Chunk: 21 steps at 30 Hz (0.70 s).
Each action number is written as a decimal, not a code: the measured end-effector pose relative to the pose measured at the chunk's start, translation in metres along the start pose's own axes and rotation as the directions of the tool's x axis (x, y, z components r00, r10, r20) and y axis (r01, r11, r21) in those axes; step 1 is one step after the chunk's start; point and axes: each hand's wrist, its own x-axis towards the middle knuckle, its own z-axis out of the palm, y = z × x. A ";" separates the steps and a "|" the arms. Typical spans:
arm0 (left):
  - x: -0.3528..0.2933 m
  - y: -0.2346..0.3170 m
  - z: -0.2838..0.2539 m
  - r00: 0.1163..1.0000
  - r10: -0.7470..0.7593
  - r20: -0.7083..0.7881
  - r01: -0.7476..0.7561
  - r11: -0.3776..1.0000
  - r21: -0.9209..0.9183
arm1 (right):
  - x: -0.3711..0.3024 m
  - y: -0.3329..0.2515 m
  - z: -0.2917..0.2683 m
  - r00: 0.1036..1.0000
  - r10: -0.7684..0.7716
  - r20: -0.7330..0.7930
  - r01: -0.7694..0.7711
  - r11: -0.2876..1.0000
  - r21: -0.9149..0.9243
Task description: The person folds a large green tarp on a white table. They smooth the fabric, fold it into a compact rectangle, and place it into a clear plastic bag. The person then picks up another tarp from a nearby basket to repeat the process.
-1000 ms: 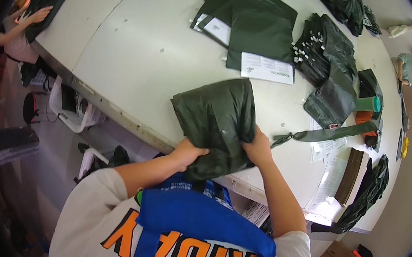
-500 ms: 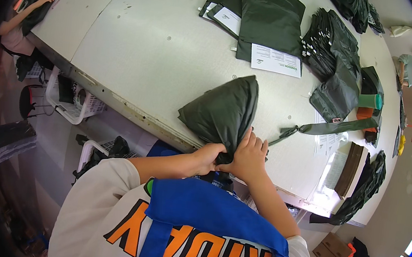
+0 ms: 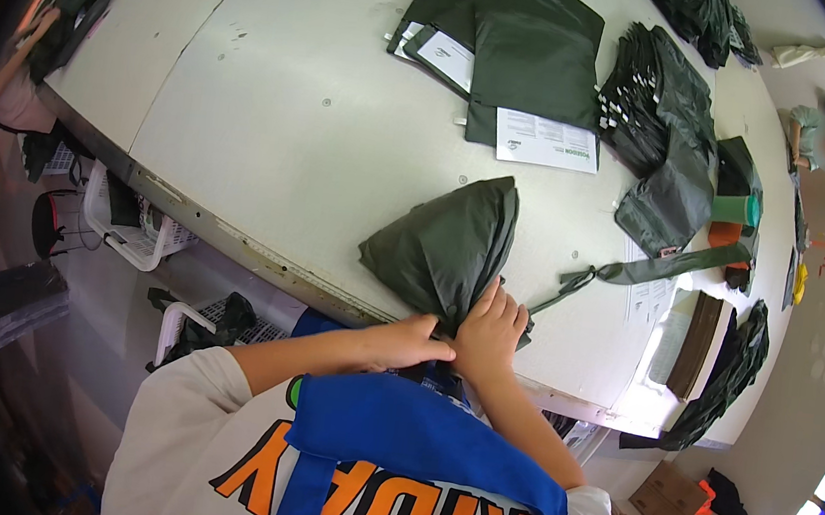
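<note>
A dark green fabric bundle (image 3: 446, 249), shiny and folded into a cone, lies at the near table edge, its wide end pointing away from me. My right hand (image 3: 487, 338) is closed round the gathered near end, fingers on top. Against it sits my left hand (image 3: 401, 344), thumb and fingers closed on the dark fabric there; its fingertips are partly hidden. From beside my right hand a thin green strap (image 3: 668, 264) with a knot runs off to the right across the table.
Flat dark green pieces (image 3: 539, 55) with a printed white sheet (image 3: 547, 141) lie further back on the table (image 3: 265, 131). Right of them are stacked dark pouches (image 3: 664, 113) and a green roll (image 3: 736, 209). White baskets (image 3: 137, 247) stand below the left edge. Other people work at far left and far right.
My left hand has drawn down slightly toward me, with its thumb now nearer my right wrist. My right hand keeps its hold on the bundle. The whole view has shifted a little.
</note>
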 end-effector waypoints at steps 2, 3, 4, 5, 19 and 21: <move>-0.014 0.020 -0.025 0.979 0.145 0.145 -0.179 0.948 0.263 | 0.013 0.007 -0.024 0.992 0.041 0.118 -0.065 0.975 0.211; -0.018 0.034 -0.039 0.958 0.202 0.204 -0.242 0.949 0.199 | 0.015 0.016 -0.022 0.996 0.033 0.086 -0.052 0.973 0.223; -0.027 0.058 -0.055 0.968 0.206 0.144 -0.222 0.969 0.107 | 0.018 0.026 -0.025 0.991 0.009 0.131 -0.044 0.963 0.266; -0.030 0.071 -0.069 0.948 0.318 -0.030 -0.319 0.947 -0.047 | 0.022 0.035 -0.032 0.985 -0.015 0.172 -0.039 0.950 0.308; 0.070 0.096 -0.114 0.898 0.411 0.156 -0.427 0.900 0.092 | -0.018 0.074 -0.048 0.874 -0.150 0.463 -0.198 0.760 0.619; 0.118 0.130 -0.141 0.838 0.450 -0.308 -0.426 0.893 0.146 | -0.014 0.086 -0.051 0.888 -0.080 0.453 -0.263 0.720 0.642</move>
